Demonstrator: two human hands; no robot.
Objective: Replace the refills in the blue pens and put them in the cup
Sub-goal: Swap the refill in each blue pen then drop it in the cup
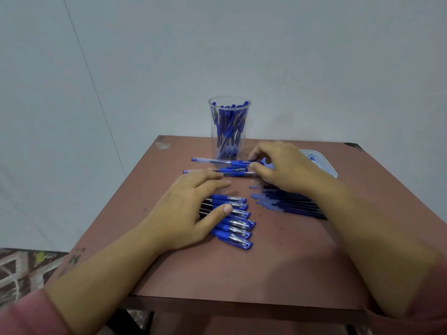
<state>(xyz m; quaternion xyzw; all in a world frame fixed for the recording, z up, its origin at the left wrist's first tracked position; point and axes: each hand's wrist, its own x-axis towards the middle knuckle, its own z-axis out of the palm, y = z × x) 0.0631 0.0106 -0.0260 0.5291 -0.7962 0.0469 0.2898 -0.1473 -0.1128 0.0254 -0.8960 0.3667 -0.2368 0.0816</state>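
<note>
A clear plastic cup with several blue pens in it stands at the table's far edge. In front of it lie three uncapped blue pens side by side. My right hand pinches the right ends of these pens between thumb and fingers. My left hand rests flat, fingers apart, over a row of several capped blue pens. A pile of thin blue refills lies under my right wrist.
The small brown table has its front edge close to me. A white tray sits at the far right behind my right hand. A grey wall rises behind the cup. Patterned floor shows at the lower left.
</note>
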